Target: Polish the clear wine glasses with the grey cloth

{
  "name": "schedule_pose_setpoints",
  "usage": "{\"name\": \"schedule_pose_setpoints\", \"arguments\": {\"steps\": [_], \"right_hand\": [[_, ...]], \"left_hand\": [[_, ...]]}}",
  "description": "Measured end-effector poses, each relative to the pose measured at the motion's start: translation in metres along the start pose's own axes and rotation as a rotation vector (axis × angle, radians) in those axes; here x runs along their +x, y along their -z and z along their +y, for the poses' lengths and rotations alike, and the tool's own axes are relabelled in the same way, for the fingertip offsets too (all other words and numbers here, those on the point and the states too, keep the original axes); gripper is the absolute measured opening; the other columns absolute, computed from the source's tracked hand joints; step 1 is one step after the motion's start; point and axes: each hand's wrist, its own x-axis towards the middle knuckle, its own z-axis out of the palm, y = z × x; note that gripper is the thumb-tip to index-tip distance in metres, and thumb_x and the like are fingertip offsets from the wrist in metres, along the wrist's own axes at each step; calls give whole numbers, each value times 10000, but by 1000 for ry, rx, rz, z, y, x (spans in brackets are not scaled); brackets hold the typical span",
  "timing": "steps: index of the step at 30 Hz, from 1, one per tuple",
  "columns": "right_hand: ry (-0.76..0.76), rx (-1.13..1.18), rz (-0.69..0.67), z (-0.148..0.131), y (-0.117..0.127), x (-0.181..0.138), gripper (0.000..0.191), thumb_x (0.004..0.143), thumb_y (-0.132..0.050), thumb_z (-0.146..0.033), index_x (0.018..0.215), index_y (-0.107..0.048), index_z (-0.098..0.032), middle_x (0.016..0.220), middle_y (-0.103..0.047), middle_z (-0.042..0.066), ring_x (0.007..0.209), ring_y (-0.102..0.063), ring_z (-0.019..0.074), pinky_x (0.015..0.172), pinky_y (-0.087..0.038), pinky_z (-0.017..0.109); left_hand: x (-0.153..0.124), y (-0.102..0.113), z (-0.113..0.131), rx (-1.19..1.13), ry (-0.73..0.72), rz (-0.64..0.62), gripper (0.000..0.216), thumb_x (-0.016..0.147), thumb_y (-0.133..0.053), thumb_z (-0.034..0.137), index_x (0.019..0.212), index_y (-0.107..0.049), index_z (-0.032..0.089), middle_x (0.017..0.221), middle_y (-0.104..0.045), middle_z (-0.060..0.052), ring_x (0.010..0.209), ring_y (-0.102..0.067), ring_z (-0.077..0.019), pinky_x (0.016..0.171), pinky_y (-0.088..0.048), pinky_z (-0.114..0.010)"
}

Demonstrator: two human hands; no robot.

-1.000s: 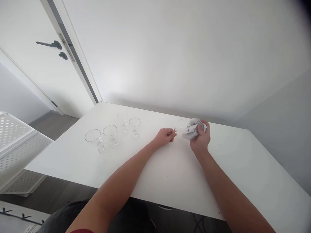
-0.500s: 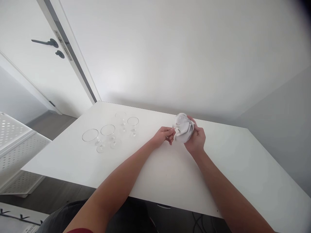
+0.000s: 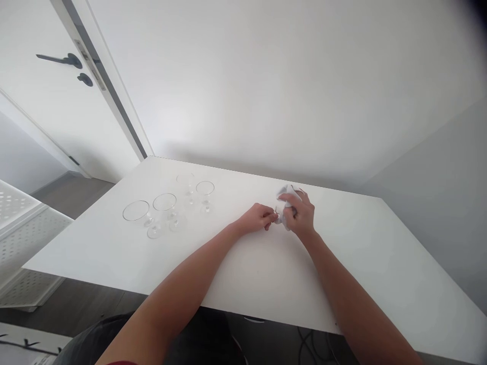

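Note:
Over the right half of the white table [image 3: 243, 268], both hands work on one small clear stemmed glass [image 3: 279, 209]. My left hand [image 3: 257, 218] is closed, its thumb and fingertips pinching the glass near its stem or foot; the exact spot is hard to make out. Wrapped against the bowl is a white cloth [image 3: 288, 192], gripped by my right hand [image 3: 303, 210] with curled fingers. Cloth and fingers hide most of the bowl, and the glass looks tilted on its side.
Several clear stemmed glasses stand upright on the left part of the table, among them a wide one [image 3: 136, 211] and a narrower one [image 3: 205, 188]. A white wall [image 3: 266, 91] rises behind the table. White perforated shelving [image 3: 26, 238] and a door [image 3: 34, 101] are at the left.
My right hand has turned from cupping the cloth and glass underneath to gripping over them from the right. My left hand keeps its pinch. The view has shifted slightly.

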Motion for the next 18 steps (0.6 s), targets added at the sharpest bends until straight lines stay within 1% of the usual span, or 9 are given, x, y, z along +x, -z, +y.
{"name": "schedule_pose_setpoints", "arguments": {"steps": [2, 4, 5, 7, 9, 10, 12, 15, 18], "right_hand": [[-300, 197, 46, -7, 0, 1, 290, 812, -510, -178, 961, -749, -247, 805, -640, 30, 732, -576, 201, 766, -549, 396], [-561, 444, 142, -11, -1, 3, 278, 847, -493, -221, 967, -744, -236, 781, -607, 16, 649, -526, 165, 657, -505, 334], [-657, 581, 212, -11, -1, 4, 263, 847, -500, -244, 960, -737, -230, 801, -607, 17, 652, -529, 157, 647, -501, 321], [-792, 853, 346, -6, -3, 7, 228, 820, -528, -281, 943, -713, -228, 895, -636, 30, 756, -593, 168, 704, -537, 325], [-855, 1044, 400, 0, -6, 9, 198, 805, -553, -322, 935, -679, -242, 979, -659, 39, 893, -641, 197, 808, -575, 371], [-860, 1074, 374, 2, -8, 10, 194, 815, -559, -357, 942, -665, -255, 991, -664, 39, 938, -650, 212, 843, -583, 397], [-840, 1029, 247, 2, -12, 8, 239, 850, -565, -445, 989, -662, -276, 987, -675, 49, 972, -659, 246, 845, -590, 432], [-820, 947, 29, -13, -18, 4, 395, 911, -547, -567, 1143, -685, -278, 1013, -701, 80, 960, -674, 289, 759, -593, 443], [-823, 940, -124, -29, -23, 0, 506, 978, -474, -641, 1331, -626, -312, 1064, -706, 73, 871, -672, 266, 654, -564, 398]], "left_hand": [[0, 1, 1, 12, 1, 3, 442, 973, -555, 469, 636, -525, 184, 585, -630, -6, 560, -520, -118, 644, -442, -265], [0, 3, 1, -11, 12, -4, 432, 972, -557, 467, 649, -533, 182, 588, -629, -6, 553, -511, -116, 640, -442, -264], [0, 4, 1, -37, 18, -13, 423, 972, -560, 469, 663, -544, 180, 593, -629, -6, 558, -518, -116, 642, -448, -263], [-1, 6, 2, -98, 23, -30, 414, 971, -569, 479, 690, -567, 175, 601, -625, -8, 571, -538, -119, 649, -462, -262], [-1, 6, 1, -151, 11, -38, 424, 972, -576, 504, 711, -581, 170, 604, -616, -9, 578, -549, -120, 652, -473, -263], [0, 6, 1, -169, 2, -39, 433, 975, -576, 520, 722, -587, 168, 607, -612, -9, 581, -550, -120, 652, -475, -262], [1, 6, 0, -219, -5, -29, 452, 976, -577, 556, 751, -598, 165, 626, -610, -13, 600, -561, -122, 652, -480, -261], [3, 3, -3, -354, 19, 42, 488, 942, -607, 619, 798, -635, 154, 687, -631, -34, 649, -606, -142, 669, -515, -282], [5, 3, -4, -461, 35, 127, 469, 856, -713, 593, 766, -670, 135, 737, -671, -64, 704, -647, -174, 730, -548, -331]]}}
